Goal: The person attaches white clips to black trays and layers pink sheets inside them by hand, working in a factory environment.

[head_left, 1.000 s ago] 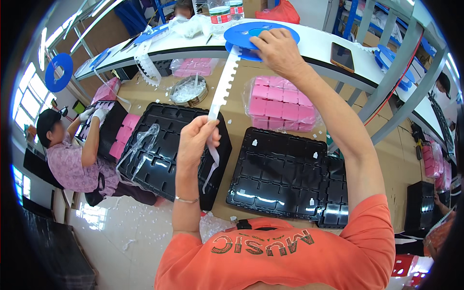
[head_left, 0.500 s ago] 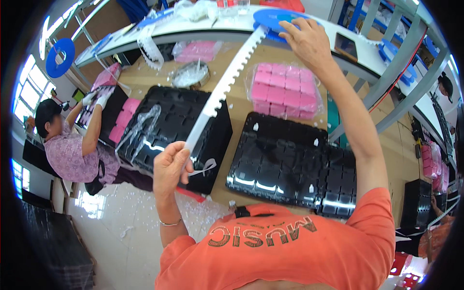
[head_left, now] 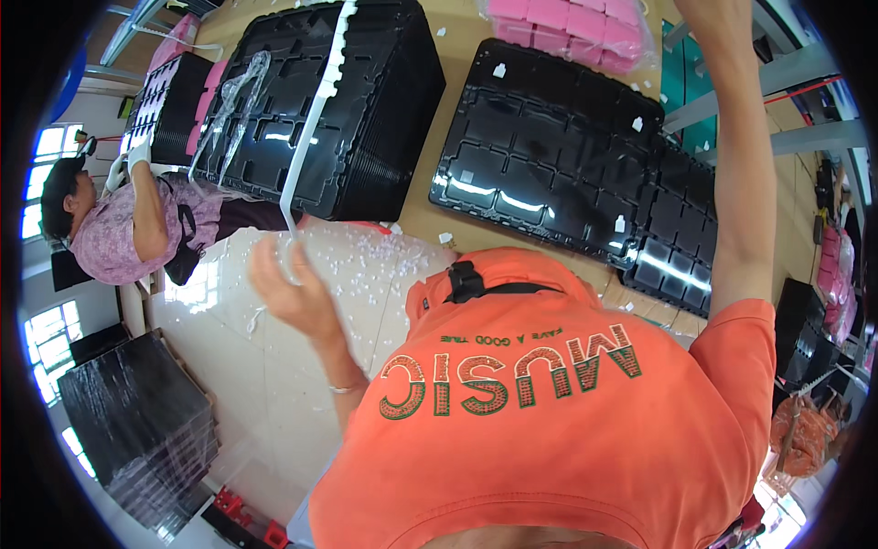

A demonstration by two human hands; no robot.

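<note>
My left hand (head_left: 294,291) is slightly blurred, with its fingers apart. It is just below the loose lower end of a white strip (head_left: 309,128) with notched edges. The strip runs down from the top edge, across the front of a tall stack of black plastic trays (head_left: 393,119). Only a small gap seems to part fingertips and strip. My right forearm (head_left: 739,183) reaches up to the top right edge, where the picture cuts off the hand and hides its fingers. Beneath that arm lie more black trays (head_left: 549,146) with small white scraps on them.
Pink foam blocks in clear film (head_left: 572,27) lie behind the trays. A grey metal frame (head_left: 759,101) stands at the right. On the left a gloved co-worker (head_left: 137,215) handles a tray stack. White scraps litter the floor (head_left: 366,274); a wrapped black stack (head_left: 137,412) stands lower left.
The view has tipped downward, so the bench and blue reel have left the picture. My left hand has let go of the strip and dropped below its end. My right hand has slipped past the top edge.
</note>
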